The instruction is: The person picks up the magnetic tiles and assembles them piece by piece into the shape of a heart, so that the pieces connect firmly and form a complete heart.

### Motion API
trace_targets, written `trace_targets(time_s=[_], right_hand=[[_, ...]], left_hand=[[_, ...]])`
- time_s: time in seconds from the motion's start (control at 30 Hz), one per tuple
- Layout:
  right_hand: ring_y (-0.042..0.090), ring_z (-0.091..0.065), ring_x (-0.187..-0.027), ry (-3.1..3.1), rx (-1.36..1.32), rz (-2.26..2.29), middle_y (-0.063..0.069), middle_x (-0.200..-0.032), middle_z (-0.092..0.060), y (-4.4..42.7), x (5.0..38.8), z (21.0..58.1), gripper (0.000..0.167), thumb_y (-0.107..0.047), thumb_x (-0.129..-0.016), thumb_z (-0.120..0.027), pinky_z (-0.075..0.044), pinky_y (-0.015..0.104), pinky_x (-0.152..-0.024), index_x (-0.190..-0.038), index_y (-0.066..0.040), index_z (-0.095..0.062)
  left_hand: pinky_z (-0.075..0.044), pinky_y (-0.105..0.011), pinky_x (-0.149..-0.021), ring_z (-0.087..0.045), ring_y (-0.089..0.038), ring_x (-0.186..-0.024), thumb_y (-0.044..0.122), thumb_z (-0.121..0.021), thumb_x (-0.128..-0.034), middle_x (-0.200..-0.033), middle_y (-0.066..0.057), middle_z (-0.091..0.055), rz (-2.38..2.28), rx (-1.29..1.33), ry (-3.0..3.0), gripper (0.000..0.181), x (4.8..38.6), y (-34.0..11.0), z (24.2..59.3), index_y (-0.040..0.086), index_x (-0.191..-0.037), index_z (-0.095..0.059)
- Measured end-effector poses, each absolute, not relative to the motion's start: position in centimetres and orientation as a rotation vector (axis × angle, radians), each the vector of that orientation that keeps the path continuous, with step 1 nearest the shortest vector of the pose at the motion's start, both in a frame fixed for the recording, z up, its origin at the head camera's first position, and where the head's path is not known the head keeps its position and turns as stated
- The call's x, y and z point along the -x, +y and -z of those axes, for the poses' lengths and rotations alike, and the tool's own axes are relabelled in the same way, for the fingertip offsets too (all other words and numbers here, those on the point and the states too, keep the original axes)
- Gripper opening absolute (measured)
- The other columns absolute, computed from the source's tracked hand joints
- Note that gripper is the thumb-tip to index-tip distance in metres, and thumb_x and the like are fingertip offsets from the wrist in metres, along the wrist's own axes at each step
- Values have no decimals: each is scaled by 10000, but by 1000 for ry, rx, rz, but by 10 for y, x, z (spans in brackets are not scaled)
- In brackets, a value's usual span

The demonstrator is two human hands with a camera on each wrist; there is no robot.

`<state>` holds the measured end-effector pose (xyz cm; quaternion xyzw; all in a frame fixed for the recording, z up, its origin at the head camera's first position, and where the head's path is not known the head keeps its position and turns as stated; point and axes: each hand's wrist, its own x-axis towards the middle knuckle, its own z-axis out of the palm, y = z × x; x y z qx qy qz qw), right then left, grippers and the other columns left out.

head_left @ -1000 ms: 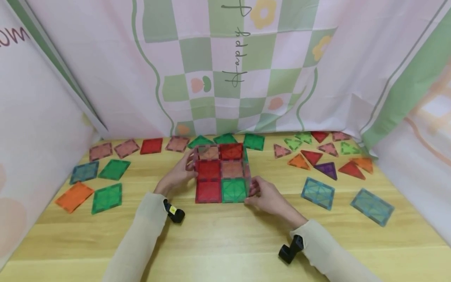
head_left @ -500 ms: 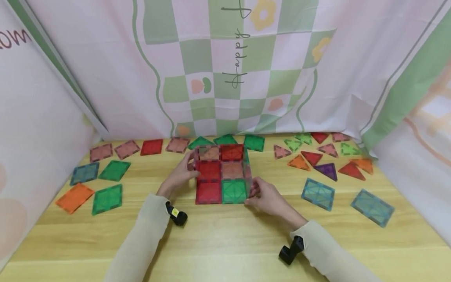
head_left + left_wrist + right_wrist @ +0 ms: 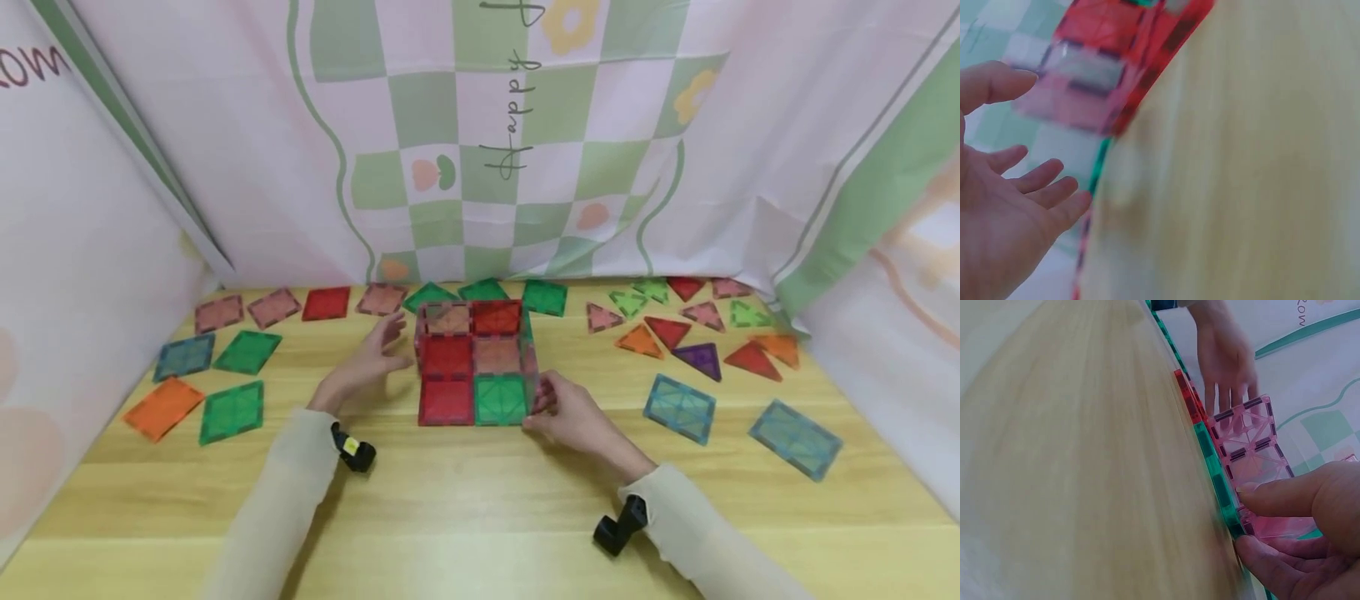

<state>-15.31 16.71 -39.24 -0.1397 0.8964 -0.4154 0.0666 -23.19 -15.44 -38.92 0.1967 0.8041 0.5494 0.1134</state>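
A low box of see-through magnetic tiles (image 3: 447, 402), red, pink and green, stands mid-table. Its floor tiles lie flat, the front side has no wall, and upright tiles rise at the back and sides. My left hand (image 3: 365, 362) is off the box's left side, fingers spread and holding nothing; the left wrist view shows a gap between the hand (image 3: 1016, 206) and the tiles. My right hand (image 3: 570, 417) is at the front right corner. In the right wrist view its thumb and fingers pinch the right wall's pink tile (image 3: 1285, 526) beside the green floor tile (image 3: 1216, 475).
Loose square tiles lie left and behind the box, among them an orange one (image 3: 163, 408) and a red one (image 3: 326, 303). Several triangles, one purple (image 3: 697, 360), lie at the back right. Two blue rectangles (image 3: 680, 408) are nearer. A patterned curtain (image 3: 435, 108) hangs behind.
My left hand has let go of the box's left wall and moved away to the left, its fingers spreading. The right hand stays at its corner, and the box looks unmoved.
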Motion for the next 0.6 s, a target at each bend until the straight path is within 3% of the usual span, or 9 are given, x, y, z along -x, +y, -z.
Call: trace_targets(time_s=[0.23,0.6], right_hand=[[197,-611,-874,2699,438,1254,105,-929,-638,165,155,392,397,-33,-796,-730,-512,324,-758,-1118,45,-510],[187,-605,-868,2684,423,1270,106,-931,-637,167,154,391,392,-47,-794,-738,-509,313,-747,-1101,38,-509]], left_hand=[[-192,-606,-1114,-173,-482,-1386,66,-577,-919,-1518,-292,-175,-1276,-517,2628,709,203,-216,368,-30,-1485,-162],[-328,-672,-969,-295,-536,-1276,201,-722,-839,-1441,-342,-269,-909,-421,2842,830,165,-299,359,-85,-1447,-235]])
